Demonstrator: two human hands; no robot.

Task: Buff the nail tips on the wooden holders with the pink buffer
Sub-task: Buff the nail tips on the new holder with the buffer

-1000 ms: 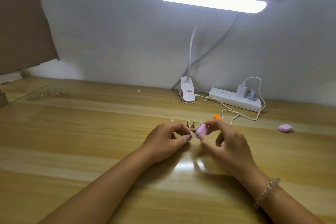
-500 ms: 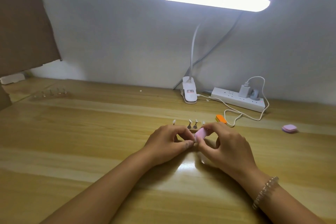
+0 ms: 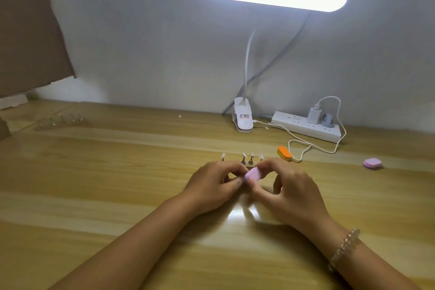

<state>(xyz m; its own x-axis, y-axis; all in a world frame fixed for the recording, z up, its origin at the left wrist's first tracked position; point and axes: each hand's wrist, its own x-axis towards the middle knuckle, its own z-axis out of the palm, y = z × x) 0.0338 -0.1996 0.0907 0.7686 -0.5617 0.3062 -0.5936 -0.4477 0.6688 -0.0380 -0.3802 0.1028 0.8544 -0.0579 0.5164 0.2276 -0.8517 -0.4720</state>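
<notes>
My right hand pinches a small pink buffer between thumb and fingers at the middle of the wooden desk. My left hand is curled right beside it, its fingertips pinching something small that the fingers hide, most likely one nail tip holder. Just behind both hands stands a row of small holders with pale nail tips on top, partly hidden by my knuckles. A second row of holders with tips stands far off at the back left.
An orange buffer block lies behind my right hand, next to a white cable. Another pink buffer lies at the right. A clip lamp base and a white power strip stand along the wall. Cardboard leans at the left.
The pink buffer has shifted slightly in my right hand's pinch against what my left fingers hold. Both hands stay in the same spot on the desk.
</notes>
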